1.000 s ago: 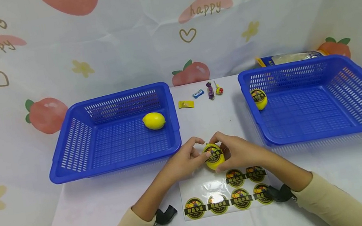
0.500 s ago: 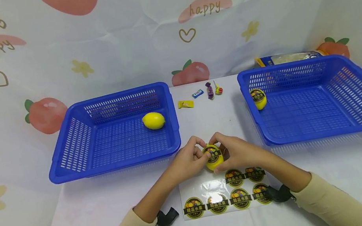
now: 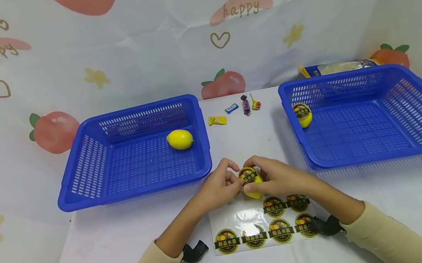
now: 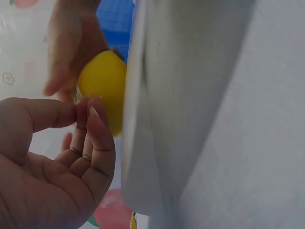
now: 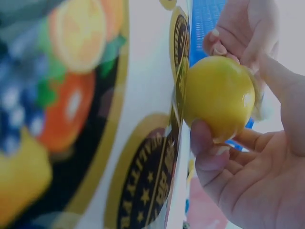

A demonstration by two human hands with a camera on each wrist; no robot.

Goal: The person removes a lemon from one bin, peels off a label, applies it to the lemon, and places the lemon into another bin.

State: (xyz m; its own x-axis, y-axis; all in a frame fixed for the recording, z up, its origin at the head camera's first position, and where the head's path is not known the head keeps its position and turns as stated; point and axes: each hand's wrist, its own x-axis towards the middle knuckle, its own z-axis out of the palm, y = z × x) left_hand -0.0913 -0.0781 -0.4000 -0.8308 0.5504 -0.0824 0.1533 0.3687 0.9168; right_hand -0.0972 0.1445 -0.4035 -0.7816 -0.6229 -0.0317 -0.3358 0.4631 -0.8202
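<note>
A yellow lemon (image 3: 255, 193) with a round black-and-gold fruit sticker (image 3: 248, 174) on its upper face sits between the two hands, close over a sticker sheet (image 3: 230, 219). The right hand (image 3: 281, 178) grips the lemon from the right, its thumb lying across the front. In the right wrist view its fingers curl under the lemon (image 5: 224, 93). The left hand (image 3: 217, 190) is at the sticker's left edge. In the left wrist view its thumb and index fingertips meet in a pinch against the side of the lemon (image 4: 102, 76). The sticker itself is mostly hidden there.
A blue basket (image 3: 137, 192) at left holds a plain lemon (image 3: 180, 140). Another blue basket (image 3: 366, 157) at right holds a stickered lemon (image 3: 305, 118). Between them lie a yellow wrapper (image 3: 217, 120), a blue wrapper (image 3: 231, 108), a purple candy (image 3: 245, 105) and a lollipop (image 3: 256, 105).
The left thumb has drawn back from the sticker's face to its left edge. The right thumb has moved up from below the lemon onto its front, and the lemon has turned slightly.
</note>
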